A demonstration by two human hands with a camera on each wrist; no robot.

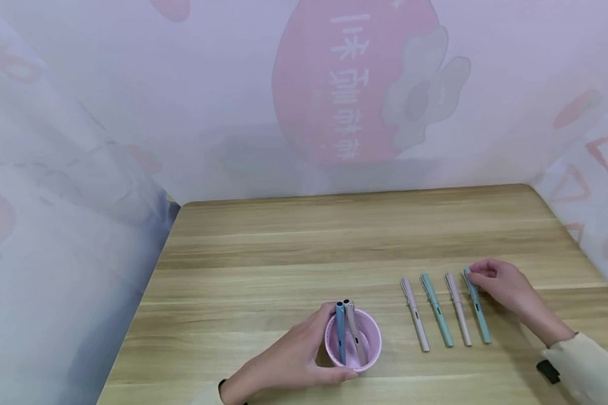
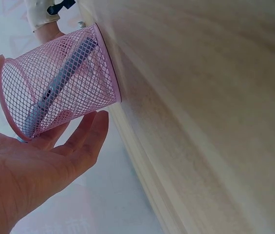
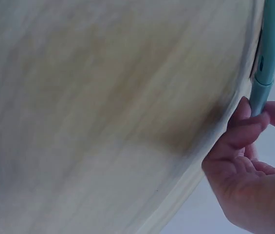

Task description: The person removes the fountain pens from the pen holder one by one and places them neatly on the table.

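Left hand (image 1: 289, 360) cups the pink wire-mesh pen cup (image 1: 353, 342) at the near edge of the light wooden desk (image 1: 294, 253), fingers curled round its wall; two pens stand inside. Farther right, right hand (image 1: 501, 284) pinches the outermost teal capped pen (image 1: 477, 306), rightmost of four lying side by side.

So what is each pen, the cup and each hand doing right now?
Pink mesh cup: upright, holding two pens.
Two pens: standing inside.
Teal pen: on table, end pinched.
Other three pens: lying flat, untouched.
Left hand: cupping the cup.
Right hand: pinching teal pen.
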